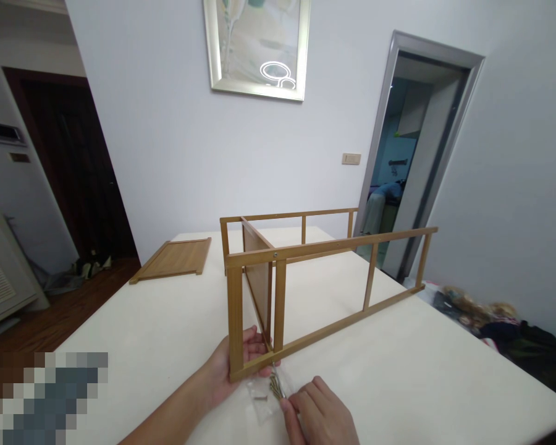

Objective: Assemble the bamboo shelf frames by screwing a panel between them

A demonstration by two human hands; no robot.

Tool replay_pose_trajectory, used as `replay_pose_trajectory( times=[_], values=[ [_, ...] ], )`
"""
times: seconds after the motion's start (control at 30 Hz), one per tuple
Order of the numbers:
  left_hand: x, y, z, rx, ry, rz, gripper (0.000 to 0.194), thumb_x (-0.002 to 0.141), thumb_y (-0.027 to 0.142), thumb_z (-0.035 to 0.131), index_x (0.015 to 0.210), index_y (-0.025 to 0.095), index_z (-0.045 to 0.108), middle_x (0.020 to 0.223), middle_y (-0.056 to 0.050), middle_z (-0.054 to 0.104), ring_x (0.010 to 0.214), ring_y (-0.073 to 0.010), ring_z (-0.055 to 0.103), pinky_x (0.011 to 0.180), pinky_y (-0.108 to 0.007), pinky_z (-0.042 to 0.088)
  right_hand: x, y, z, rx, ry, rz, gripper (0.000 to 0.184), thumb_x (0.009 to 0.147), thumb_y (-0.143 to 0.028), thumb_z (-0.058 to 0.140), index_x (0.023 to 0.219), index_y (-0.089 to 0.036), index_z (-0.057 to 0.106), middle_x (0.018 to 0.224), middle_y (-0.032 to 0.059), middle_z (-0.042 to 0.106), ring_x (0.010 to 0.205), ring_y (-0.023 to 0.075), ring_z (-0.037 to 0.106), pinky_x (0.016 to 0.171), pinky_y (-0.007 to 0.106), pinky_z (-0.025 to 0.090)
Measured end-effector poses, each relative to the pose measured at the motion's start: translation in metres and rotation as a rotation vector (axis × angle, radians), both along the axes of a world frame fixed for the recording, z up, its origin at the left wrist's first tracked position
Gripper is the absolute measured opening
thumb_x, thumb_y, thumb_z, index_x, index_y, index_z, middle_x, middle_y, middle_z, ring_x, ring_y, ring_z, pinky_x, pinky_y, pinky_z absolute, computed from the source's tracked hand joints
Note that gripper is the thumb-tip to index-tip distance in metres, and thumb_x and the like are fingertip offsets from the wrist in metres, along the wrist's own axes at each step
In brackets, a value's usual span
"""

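Note:
A wooden shelf frame (322, 248) lies on its side on the white table, with one slatted shelf panel (258, 272) fitted between its two ladder-like sides. My left hand (231, 364) grips the near lower corner, its fingers curled behind the rail by the panel's lower end. In my right hand (319, 408), thumb and fingers pinch a thin metal hex key (278, 378). The key's far end meets the lower rail at the panel joint. Beneath it lies a clear plastic bag (262, 411) with several brass-coloured screws (275, 388) and a single screw (260, 398).
Another slatted wooden panel (176, 259) lies flat at the table's far left. The white table (398, 371) reaches towards the wall. Beyond its right edge are heaped clothes and bags (491, 315). A person (384, 198) bends over in the room past the doorway.

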State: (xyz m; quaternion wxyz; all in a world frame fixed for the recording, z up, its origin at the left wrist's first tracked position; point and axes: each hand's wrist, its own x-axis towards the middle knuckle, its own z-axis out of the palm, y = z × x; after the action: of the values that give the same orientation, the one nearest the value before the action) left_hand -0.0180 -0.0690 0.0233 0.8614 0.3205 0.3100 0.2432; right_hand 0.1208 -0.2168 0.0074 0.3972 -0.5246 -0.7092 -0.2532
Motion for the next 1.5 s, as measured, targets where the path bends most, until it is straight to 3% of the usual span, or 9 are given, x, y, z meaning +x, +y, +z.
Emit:
replay_pose_trajectory(
  times=[0.13,0.23,0.37,0.5,0.7,1.0,1.5],
  values=[
    [-0.001,0.001,-0.003,0.007,-0.029,-0.019,0.031,0.089,0.035,0.058,0.095,0.005,0.063,0.081,-0.017,0.073,0.08,-0.0306,0.073,0.058,-0.032,0.057,-0.001,-0.002,0.005,-0.041,0.034,0.006,0.023,0.092,-0.013,0.049,0.071,-0.021,0.053,0.06,0.0001,0.057,0.054,0.0142,0.053,0.054,0.027,0.042],
    [-0.001,0.002,-0.003,0.008,-0.04,-0.031,0.03,0.088,0.035,0.059,0.094,0.006,0.063,0.08,-0.017,0.074,0.082,-0.0307,0.073,0.058,-0.032,0.057,0.0,-0.005,0.008,-0.065,0.068,0.011,0.009,0.092,-0.015,0.05,0.088,-0.019,0.058,0.066,0.0015,0.061,0.057,0.0155,0.056,0.055,0.026,0.044],
    [-0.001,0.001,-0.002,0.014,-0.027,-0.027,0.032,0.089,0.036,0.058,0.093,0.005,0.064,0.081,-0.017,0.074,0.083,-0.0307,0.073,0.059,-0.032,0.057,0.0,-0.002,0.001,-0.028,0.085,0.046,0.016,0.093,-0.014,0.046,0.105,-0.017,0.056,0.069,0.0026,0.062,0.059,0.0161,0.057,0.055,0.026,0.046],
    [-0.001,0.0,0.0,0.003,-0.012,-0.014,0.032,0.089,0.036,0.058,0.093,0.005,0.064,0.081,-0.016,0.074,0.079,-0.0299,0.073,0.058,-0.033,0.056,0.001,0.003,-0.008,0.032,0.045,0.081,0.019,0.094,-0.015,0.04,0.101,-0.018,0.057,0.068,0.0033,0.062,0.057,0.0164,0.055,0.051,0.027,0.043],
    [0.0,-0.002,0.003,-0.005,-0.014,-0.003,0.03,0.089,0.035,0.058,0.093,0.005,0.063,0.078,-0.015,0.073,0.076,-0.0292,0.073,0.058,-0.033,0.056,0.003,-0.002,0.0,-0.079,-0.086,0.075,0.022,0.088,-0.006,0.045,0.098,-0.017,0.062,0.076,0.0056,0.067,0.063,0.0171,0.057,0.055,0.028,0.046],
    [-0.001,0.0,0.0,0.007,-0.031,-0.022,0.029,0.09,0.035,0.056,0.091,0.007,0.064,0.082,-0.016,0.074,0.08,-0.0297,0.073,0.059,-0.033,0.057,0.004,-0.007,-0.003,-0.071,-0.111,-0.003,0.023,0.088,-0.006,0.049,0.1,-0.017,0.066,0.075,0.0057,0.066,0.063,0.017,0.058,0.055,0.029,0.046],
    [-0.002,-0.004,0.004,0.018,-0.029,-0.008,0.031,0.091,0.033,0.054,0.094,0.005,0.066,0.082,-0.015,0.074,0.083,-0.0297,0.073,0.059,-0.031,0.057,0.0,-0.012,0.015,-0.005,-0.222,-0.097,0.017,0.085,-0.007,0.059,0.094,-0.019,0.068,0.072,0.0031,0.064,0.061,0.0156,0.056,0.054,0.029,0.042]
  ],
)
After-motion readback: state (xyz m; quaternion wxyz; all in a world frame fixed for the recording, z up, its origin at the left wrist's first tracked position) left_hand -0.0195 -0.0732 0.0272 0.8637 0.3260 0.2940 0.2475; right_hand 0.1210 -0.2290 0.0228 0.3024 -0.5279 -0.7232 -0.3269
